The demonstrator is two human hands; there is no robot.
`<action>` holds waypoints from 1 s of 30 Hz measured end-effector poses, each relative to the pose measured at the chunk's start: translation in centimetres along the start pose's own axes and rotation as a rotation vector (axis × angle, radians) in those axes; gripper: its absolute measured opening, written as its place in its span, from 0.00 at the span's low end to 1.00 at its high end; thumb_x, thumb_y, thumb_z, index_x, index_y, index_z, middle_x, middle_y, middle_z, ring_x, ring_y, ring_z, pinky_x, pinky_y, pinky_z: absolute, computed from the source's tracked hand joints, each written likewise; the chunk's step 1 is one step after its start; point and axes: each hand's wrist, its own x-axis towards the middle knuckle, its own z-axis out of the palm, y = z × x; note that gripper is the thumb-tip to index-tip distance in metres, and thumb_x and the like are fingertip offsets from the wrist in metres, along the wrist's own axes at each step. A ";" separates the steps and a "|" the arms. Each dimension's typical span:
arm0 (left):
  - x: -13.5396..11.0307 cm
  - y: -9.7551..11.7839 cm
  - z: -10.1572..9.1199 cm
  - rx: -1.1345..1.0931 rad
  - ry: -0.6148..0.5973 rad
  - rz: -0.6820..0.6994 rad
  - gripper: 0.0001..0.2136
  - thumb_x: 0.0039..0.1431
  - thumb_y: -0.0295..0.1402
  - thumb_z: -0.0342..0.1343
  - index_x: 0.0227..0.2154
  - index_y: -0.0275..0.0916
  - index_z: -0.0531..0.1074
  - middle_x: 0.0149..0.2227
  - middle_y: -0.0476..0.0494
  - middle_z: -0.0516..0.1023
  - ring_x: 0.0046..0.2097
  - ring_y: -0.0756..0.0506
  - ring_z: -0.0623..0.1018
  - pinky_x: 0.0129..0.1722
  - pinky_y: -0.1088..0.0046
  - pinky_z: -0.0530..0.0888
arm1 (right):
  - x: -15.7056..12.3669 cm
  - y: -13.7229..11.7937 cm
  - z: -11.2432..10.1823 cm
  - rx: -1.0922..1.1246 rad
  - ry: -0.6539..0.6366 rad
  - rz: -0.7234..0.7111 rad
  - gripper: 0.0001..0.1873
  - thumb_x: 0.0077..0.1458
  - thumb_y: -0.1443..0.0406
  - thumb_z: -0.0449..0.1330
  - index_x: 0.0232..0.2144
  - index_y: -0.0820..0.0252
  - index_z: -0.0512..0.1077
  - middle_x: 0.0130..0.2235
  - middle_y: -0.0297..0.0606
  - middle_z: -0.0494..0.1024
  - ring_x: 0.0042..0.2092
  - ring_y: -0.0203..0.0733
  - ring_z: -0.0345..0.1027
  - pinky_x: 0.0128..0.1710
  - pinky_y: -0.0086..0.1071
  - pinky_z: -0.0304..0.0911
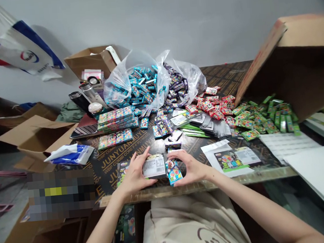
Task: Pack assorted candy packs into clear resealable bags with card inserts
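Observation:
My left hand (135, 173) grips a flat clear packet with a white card inside (154, 166), held just above the near edge of the dark table (109, 167). My right hand (189, 166) pinches a small blue printed box (174, 172) against the packet's right side. Both hands are closed on these items and nearly touch. More small boxes (162, 128) lie scattered right behind the hands.
Clear bags of blue boxes (140, 86) and purple boxes (178, 83) sit at the table's back. Red packs (215, 103) and green packs (259, 118) spill from a tipped cardboard box (296, 72). Printed cards (230, 159), stacked boxes (115, 118), flasks (84, 98) and open cartons (35, 136) lie around.

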 end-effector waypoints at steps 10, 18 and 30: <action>0.0 0.9 -0.4 -0.040 -0.008 0.052 0.49 0.36 0.37 0.63 0.61 0.41 0.43 0.55 0.38 0.65 0.57 0.38 0.64 0.60 0.53 0.49 | 0.3 -0.7 -0.6 -0.136 0.054 -0.036 0.38 0.38 0.53 0.65 0.49 0.59 0.57 0.45 0.44 0.69 0.46 0.47 0.61 0.49 0.41 0.53; -0.2 1.6 -0.1 -0.046 0.166 -0.109 0.49 0.37 0.40 0.63 0.61 0.42 0.40 0.53 0.37 0.67 0.54 0.38 0.67 0.57 0.52 0.55 | -0.8 -2.1 2.1 -0.244 0.343 0.100 0.35 0.51 0.50 0.54 0.57 0.57 0.49 0.56 0.48 0.62 0.59 0.52 0.52 0.58 0.50 0.34; 0.8 -2.1 2.1 0.161 -0.004 -0.112 0.48 0.37 0.44 0.63 0.61 0.40 0.43 0.49 0.38 0.70 0.51 0.37 0.68 0.57 0.49 0.49 | -1.5 4.6 2.3 -0.327 0.268 0.440 0.35 0.46 0.65 0.59 0.56 0.58 0.54 0.48 0.45 0.69 0.49 0.50 0.62 0.49 0.47 0.51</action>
